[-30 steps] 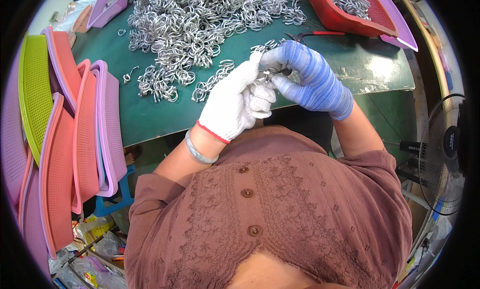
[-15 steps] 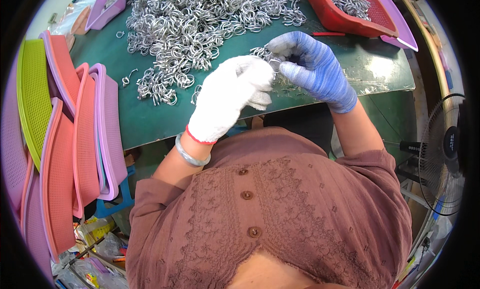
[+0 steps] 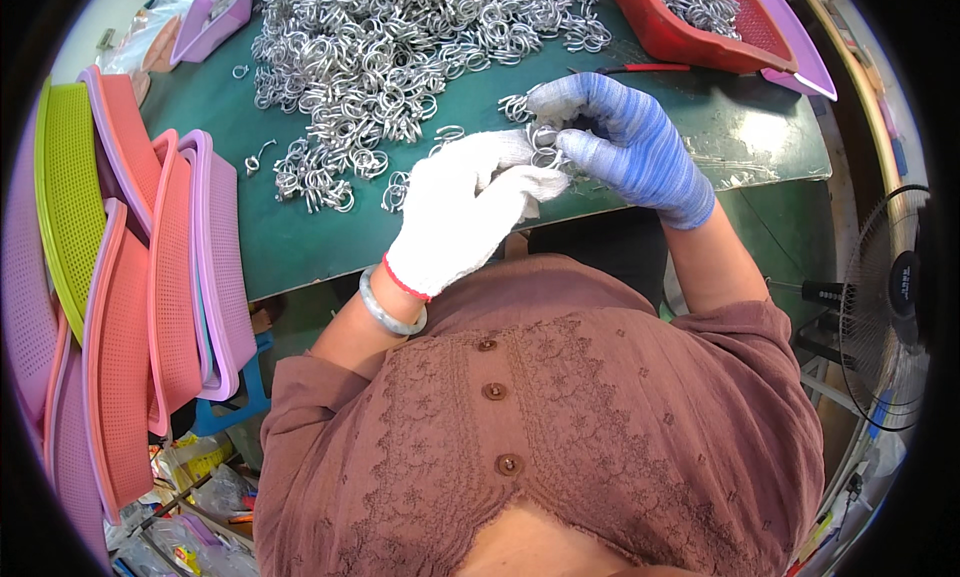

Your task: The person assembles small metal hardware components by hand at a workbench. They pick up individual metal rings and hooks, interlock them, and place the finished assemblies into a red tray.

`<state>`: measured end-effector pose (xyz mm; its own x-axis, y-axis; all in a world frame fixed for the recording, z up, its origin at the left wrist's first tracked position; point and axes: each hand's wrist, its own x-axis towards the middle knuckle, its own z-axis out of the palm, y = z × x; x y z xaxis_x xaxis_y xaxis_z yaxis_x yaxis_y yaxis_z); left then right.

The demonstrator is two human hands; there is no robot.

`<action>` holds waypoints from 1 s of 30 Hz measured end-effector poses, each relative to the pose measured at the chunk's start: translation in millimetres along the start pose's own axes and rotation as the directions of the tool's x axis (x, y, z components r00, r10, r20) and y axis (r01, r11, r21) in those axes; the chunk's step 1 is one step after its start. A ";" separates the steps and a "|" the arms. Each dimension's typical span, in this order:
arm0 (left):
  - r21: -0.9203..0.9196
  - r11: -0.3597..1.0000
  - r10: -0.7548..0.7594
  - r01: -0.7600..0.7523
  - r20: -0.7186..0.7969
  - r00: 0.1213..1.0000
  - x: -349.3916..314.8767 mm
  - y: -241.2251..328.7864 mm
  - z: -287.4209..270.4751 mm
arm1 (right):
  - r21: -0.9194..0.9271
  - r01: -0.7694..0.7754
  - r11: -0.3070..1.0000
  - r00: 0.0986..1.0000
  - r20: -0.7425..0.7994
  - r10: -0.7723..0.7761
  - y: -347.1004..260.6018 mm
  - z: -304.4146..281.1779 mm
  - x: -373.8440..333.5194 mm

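My left hand (image 3: 462,209), in a white knit glove with a red cuff edge, pinches a silvery metal ring (image 3: 544,155) between thumb and fingers. From the other side my right hand (image 3: 630,145), in a blue striped glove, curls its thumb and index finger around the same ring. The two hands meet just above the near edge of the green table. A few more rings (image 3: 515,107) lie by the right fingertips. Some loose rings (image 3: 396,191) rest beside the left glove. Fingers partly hide the held ring.
A large heap of metal rings (image 3: 350,52) covers the back of the green table (image 3: 270,242). A red basket (image 3: 680,47) of metal parts stands far right, near a red-handled tool (image 3: 655,68). Pink baskets (image 3: 120,367) are stacked left; a fan (image 3: 885,297) stands right.
My left hand has turned and its fingertips have reached right onto the ring. The right hand has dropped slightly. More loose rings show behind the left glove.
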<state>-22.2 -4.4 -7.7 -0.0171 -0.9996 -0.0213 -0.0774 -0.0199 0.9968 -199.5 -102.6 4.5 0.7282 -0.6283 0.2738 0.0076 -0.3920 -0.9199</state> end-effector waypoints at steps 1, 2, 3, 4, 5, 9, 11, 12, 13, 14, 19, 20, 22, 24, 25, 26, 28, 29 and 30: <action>0.050 0.999 0.017 -0.018 0.012 1.000 -0.6 5.3 0.3 | 0.018 -0.003 1.000 1.000 -0.002 0.003 0.6 -0.6 0.0; 0.099 0.994 0.034 -0.036 0.026 0.999 -0.7 9.3 0.5 | 0.031 -0.011 0.999 1.000 -0.006 0.012 1.9 -0.7 0.1; 0.117 0.992 0.046 -0.050 0.035 0.998 -0.2 11.4 1.6 | 0.044 -0.020 0.999 1.000 -0.011 0.020 3.7 -0.6 0.1; 0.136 0.989 0.058 -0.063 0.042 0.997 0.3 13.1 3.4 | 0.057 -0.027 0.998 1.000 -0.013 0.028 4.9 -0.3 0.3; 0.154 0.985 0.070 -0.077 0.049 0.996 0.5 13.8 4.4 | 0.037 -0.023 0.999 1.000 -0.018 0.024 5.1 0.2 0.2; 0.003 0.997 -0.081 0.081 0.038 0.996 2.8 3.4 3.3 | -0.023 0.012 1.000 0.999 -0.029 -0.013 2.7 3.1 -0.6; -0.060 0.992 -0.113 0.115 0.037 0.993 1.2 7.5 4.7 | -0.020 0.023 1.000 0.999 -0.043 -0.023 2.5 4.1 -1.8; 0.014 0.997 -0.072 0.072 0.026 0.997 1.2 8.2 5.3 | -0.007 0.020 1.000 0.998 -0.055 -0.020 3.2 5.0 -2.5; 0.087 0.996 -0.031 0.030 0.018 0.999 1.0 8.7 5.7 | 0.006 0.016 1.000 0.998 -0.066 -0.016 3.9 5.9 -2.9; 0.159 0.987 0.010 -0.012 0.012 1.000 1.0 8.9 6.3 | -0.010 0.014 1.000 0.997 -0.078 -0.014 4.6 6.9 -3.0; 0.177 0.984 0.045 -0.028 -0.094 0.995 1.0 2.6 12.5 | -0.123 0.036 0.992 0.993 -0.103 -0.049 4.2 8.6 -2.5; 0.204 0.979 0.044 -0.021 -0.108 0.993 0.5 5.0 13.5 | -0.126 0.044 0.991 0.993 -0.104 -0.057 4.1 8.7 -2.7; 0.244 0.961 0.172 -0.129 -0.160 0.972 1.0 2.8 17.0 | -0.131 0.059 0.990 0.992 -0.106 -0.073 4.0 8.9 -3.2; 0.297 0.940 0.232 -0.170 -0.189 0.954 1.0 0.8 17.6 | -0.166 0.089 0.982 0.989 -0.103 -0.107 5.3 8.5 -2.6; 0.328 0.931 0.229 -0.157 -0.193 0.954 1.1 0.0 16.6 | -0.183 0.104 0.978 0.987 -0.102 -0.124 5.8 8.3 -2.5; 0.359 0.922 0.226 -0.144 -0.197 0.954 1.3 -0.4 15.6 | -0.188 0.101 0.977 0.987 -0.102 -0.122 5.4 8.3 -2.6; 0.408 0.903 0.225 -0.134 -0.182 0.957 1.7 1.1 13.9 | -0.198 0.096 0.976 0.988 -0.103 -0.118 4.0 8.3 -2.5; 0.432 0.893 0.224 -0.129 -0.175 0.959 2.0 1.6 13.4 | -0.198 0.099 0.975 0.987 -0.106 -0.122 4.1 8.5 -2.5; 0.334 0.937 0.165 -0.099 -0.174 0.971 2.5 -0.4 13.2 | -0.199 0.103 0.975 0.986 -0.110 -0.127 4.5 8.8 -2.7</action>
<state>-35.4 -6.6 -9.2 0.1441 -0.9770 0.1569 -0.4035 0.0867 0.9109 -195.4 -96.8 -2.8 0.6417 -0.6435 0.4173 -0.0540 -0.5806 -0.8124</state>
